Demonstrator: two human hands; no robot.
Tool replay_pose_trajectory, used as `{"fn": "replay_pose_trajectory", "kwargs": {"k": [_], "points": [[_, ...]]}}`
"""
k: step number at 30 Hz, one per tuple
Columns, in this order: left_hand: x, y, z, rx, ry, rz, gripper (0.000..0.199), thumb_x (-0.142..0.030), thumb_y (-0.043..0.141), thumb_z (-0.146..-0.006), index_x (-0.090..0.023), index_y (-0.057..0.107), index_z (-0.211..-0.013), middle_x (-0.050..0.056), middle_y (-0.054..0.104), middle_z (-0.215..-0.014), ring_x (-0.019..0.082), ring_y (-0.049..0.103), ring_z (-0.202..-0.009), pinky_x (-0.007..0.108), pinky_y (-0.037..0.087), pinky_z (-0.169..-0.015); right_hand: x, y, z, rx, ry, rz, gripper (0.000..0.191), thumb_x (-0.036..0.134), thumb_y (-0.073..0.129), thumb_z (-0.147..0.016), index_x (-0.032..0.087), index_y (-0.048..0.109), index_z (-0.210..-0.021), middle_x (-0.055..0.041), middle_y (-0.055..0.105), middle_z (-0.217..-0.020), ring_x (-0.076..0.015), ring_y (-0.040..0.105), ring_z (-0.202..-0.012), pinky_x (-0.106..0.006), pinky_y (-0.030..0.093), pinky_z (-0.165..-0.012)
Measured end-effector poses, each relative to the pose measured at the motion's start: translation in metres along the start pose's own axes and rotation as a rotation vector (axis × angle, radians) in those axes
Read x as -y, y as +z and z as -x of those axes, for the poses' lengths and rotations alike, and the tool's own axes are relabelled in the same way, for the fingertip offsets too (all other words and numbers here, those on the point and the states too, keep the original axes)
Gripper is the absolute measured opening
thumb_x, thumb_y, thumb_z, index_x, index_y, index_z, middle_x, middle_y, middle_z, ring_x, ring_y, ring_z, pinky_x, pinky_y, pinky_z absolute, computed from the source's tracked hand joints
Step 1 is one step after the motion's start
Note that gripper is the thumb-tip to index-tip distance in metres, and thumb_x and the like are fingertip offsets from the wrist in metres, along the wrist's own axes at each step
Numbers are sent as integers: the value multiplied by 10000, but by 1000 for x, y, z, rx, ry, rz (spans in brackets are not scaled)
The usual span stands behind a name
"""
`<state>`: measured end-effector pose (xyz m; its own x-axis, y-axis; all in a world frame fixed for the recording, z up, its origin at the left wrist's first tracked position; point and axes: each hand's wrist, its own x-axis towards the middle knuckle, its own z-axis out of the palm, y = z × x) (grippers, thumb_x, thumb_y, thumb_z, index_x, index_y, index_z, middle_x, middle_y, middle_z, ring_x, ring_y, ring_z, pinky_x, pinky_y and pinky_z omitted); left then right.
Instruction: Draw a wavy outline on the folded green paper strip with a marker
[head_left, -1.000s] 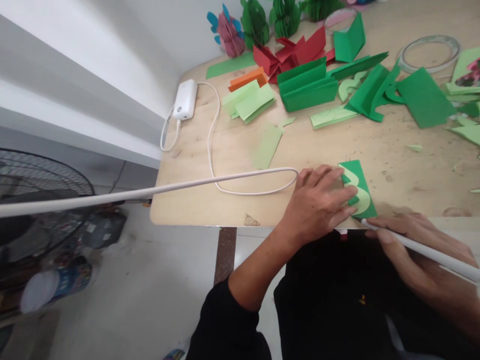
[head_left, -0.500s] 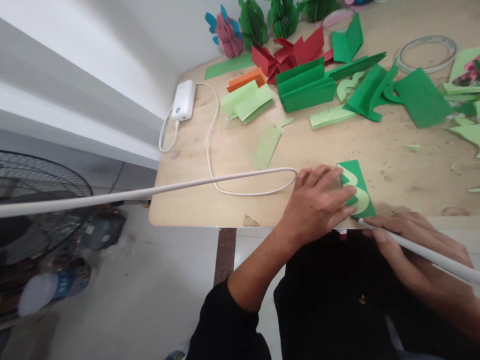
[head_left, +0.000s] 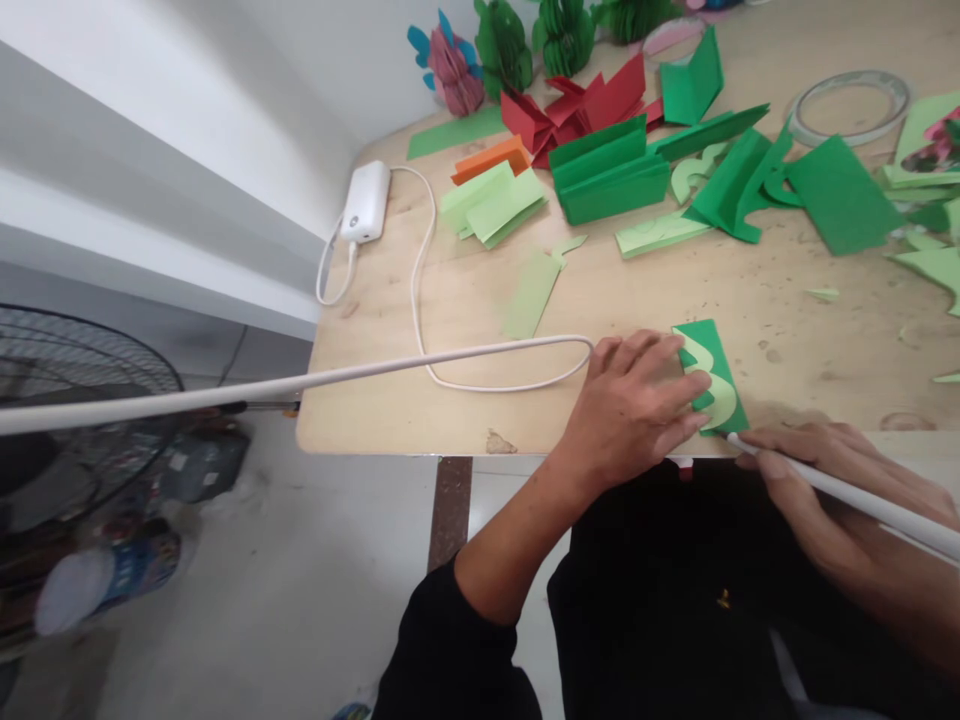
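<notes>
A dark green paper piece (head_left: 718, 365) lies at the table's front edge, with a light green curved cutout (head_left: 721, 400) on top of it. My left hand (head_left: 630, 405) rests on both from the left, fingers apart and pressing them down. From the right, my right hand (head_left: 840, 490) grips a white pen (head_left: 847, 492) between thumb and fingers. The pen's tip is by the lower edge of the dark green paper. Part of the cutout is hidden under my left fingers.
Folded green (head_left: 611, 170), red (head_left: 574, 115) and light green papers (head_left: 495, 205) lie farther back. A tape roll (head_left: 851, 107) is at the back right. A white cable (head_left: 420, 290) runs from a white power bank (head_left: 366, 202) and loops near my left hand.
My right hand and the pen have moved slightly right along the lower edge of the dark green paper. My left hand has stayed in place on the papers.
</notes>
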<state>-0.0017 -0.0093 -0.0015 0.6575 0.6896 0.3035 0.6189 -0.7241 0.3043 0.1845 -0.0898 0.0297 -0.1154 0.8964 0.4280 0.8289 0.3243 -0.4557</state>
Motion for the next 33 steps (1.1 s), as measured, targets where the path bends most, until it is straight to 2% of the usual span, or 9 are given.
{"fn": "replay_pose_trajectory", "kwargs": {"k": [7,10,13,17,20,25,30,33], "points": [[0,0,0,-19,9,5,284,-439,529,-970,-278,685,-1144,66,576,-1380,260,457,-1312,431,313,-1055,-13,-4,4,2,16,73,130,267,528,-928,255,658,-924,21,718,-768,-116,647,-698,-291,415,-645],[1,1,0,-13,4,15,285,-443,541,-964,-280,685,-1148,65,570,-1394,261,451,-1320,430,310,-1064,-16,-6,7,-25,73,78,119,267,548,-917,269,666,-932,22,722,-779,-121,651,-689,-293,421,-625],[1,1,0,-13,3,18,283,-442,553,-958,-279,686,-1147,69,574,-1393,262,449,-1322,432,310,-1066,-16,-8,8,-48,119,50,144,242,578,-893,288,677,-987,14,736,-842,-142,675,-746,-299,462,-679],[0,1,0,-16,-1,12,293,-456,544,-964,-284,682,-1157,64,578,-1387,257,446,-1326,430,304,-1073,-17,-2,6,-22,4,-56,295,174,596,-863,265,648,-1138,-30,743,-984,-177,694,-883,-326,510,-813],[-1,1,-1,-4,-3,-3,304,-474,529,-970,-295,675,-1168,56,574,-1389,256,441,-1333,435,296,-1086,-22,4,2,-11,-93,-45,370,153,603,-852,245,618,-1210,-49,736,-1024,-191,682,-930,-348,511,-853],[-1,0,-1,-5,-4,-7,358,-468,497,-979,-237,636,-1214,62,586,-1392,254,450,-1332,438,310,-1096,-27,7,-3,5,-252,43,374,134,625,-836,183,606,-1207,-76,735,-958,-190,663,-880,-342,488,-800],[-1,0,-1,-7,-19,-2,440,-487,491,-972,-146,585,-1233,101,610,-1382,240,461,-1338,415,323,-1111,-28,8,-2,-11,-252,57,429,158,596,-861,248,570,-1280,-41,724,-958,-185,647,-887,-337,465,-755],[-1,0,-1,0,-16,-10,408,-481,486,-974,-153,600,-1189,100,610,-1389,242,467,-1344,421,327,-1110,-29,10,-1,-30,-279,60,439,137,608,-845,210,578,-1277,-54,712,-961,-190,639,-900,-337,461,-754]]}}
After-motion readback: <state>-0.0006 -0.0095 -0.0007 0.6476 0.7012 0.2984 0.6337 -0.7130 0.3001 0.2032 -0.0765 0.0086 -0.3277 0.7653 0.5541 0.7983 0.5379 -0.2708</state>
